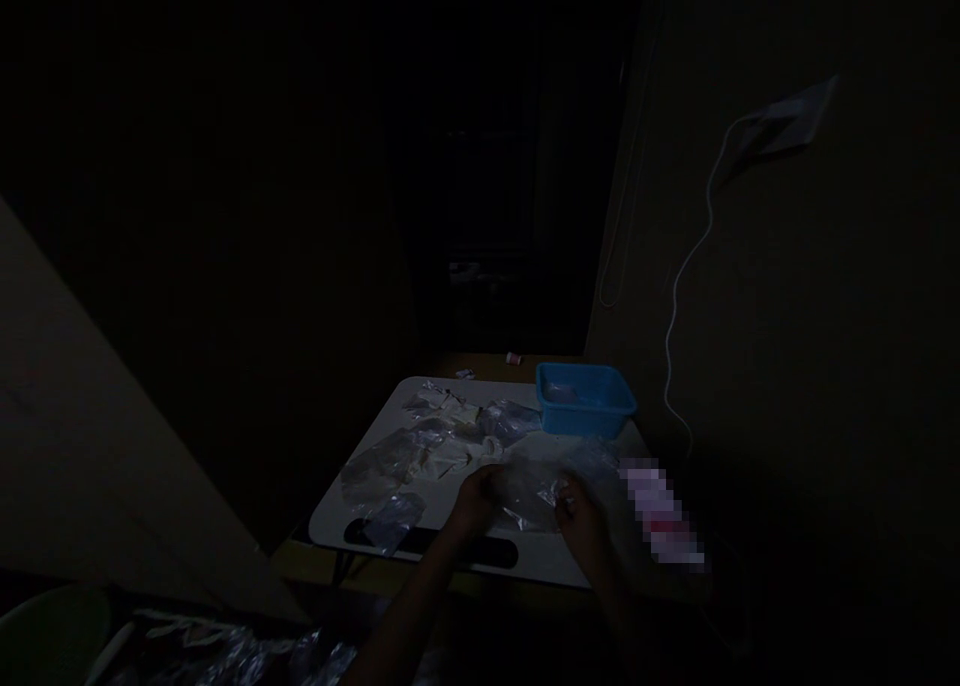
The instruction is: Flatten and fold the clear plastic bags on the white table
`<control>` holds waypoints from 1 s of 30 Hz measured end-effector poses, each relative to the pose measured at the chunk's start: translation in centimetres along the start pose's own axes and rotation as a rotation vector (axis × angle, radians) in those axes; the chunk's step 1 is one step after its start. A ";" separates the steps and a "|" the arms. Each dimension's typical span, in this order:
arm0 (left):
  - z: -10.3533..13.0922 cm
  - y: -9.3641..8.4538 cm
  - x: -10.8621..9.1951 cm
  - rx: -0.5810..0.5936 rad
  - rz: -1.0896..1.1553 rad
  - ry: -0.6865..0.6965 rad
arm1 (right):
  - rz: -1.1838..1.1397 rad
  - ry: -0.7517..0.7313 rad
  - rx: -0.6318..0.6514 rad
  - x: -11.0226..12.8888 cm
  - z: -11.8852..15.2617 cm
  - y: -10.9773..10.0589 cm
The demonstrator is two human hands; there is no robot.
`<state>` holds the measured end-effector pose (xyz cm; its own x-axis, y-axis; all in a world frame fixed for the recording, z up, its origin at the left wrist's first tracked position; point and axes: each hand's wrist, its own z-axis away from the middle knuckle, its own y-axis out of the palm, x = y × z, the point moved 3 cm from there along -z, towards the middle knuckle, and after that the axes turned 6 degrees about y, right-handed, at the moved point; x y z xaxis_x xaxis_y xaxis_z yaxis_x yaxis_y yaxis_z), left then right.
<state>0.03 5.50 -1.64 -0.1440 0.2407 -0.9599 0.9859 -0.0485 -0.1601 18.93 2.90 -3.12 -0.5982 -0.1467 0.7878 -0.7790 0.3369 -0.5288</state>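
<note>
In dim light, a clear plastic bag (525, 496) is stretched between my two hands over the near side of a small white folding table (540, 554). My left hand (478, 499) is closed on the bag's left side. On its right side my right hand (579, 516) pinches the plastic between thumb and fingers. Several crumpled clear plastic bags (382, 466) lie across the table's left and middle. Another bag (394, 519) lies over the dark slot at the near edge. It is too dark to tell whether anything is inside the held bag.
A blue plastic basket (585, 421) stands at the table's back right corner, with some clear plastic inside. A white cable (671, 306) hangs from a wall socket (791, 121) at right. More plastic (240, 656) and a green basin (52, 636) are at lower left. A small cup (513, 359) lies behind the table.
</note>
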 end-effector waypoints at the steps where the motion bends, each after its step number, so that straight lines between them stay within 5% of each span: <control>1: 0.2 -0.2 0.0 0.007 -0.009 0.005 | 0.000 -0.002 0.000 0.1 0.0 -0.1; 13: 1.2 -0.9 -0.5 0.081 -0.132 0.029 | 0.080 -0.049 -0.023 1.4 0.2 -0.6; 23: 2.3 -1.4 -4.2 0.185 -0.744 0.161 | 0.017 -0.067 0.007 0.5 0.0 -0.3; 26: 2.4 -0.5 -4.9 0.133 -1.005 0.199 | 0.021 -0.054 0.035 0.6 0.0 -0.2; 30: 3.0 2.2 -4.0 0.310 -1.171 0.381 | 0.034 -0.054 0.046 0.7 0.0 -0.2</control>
<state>2.51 1.55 1.21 -0.8285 0.5528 -0.0894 0.2170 0.1697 -0.9613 18.64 2.71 -2.47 -0.6328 -0.1863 0.7516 -0.7651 0.3000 -0.5698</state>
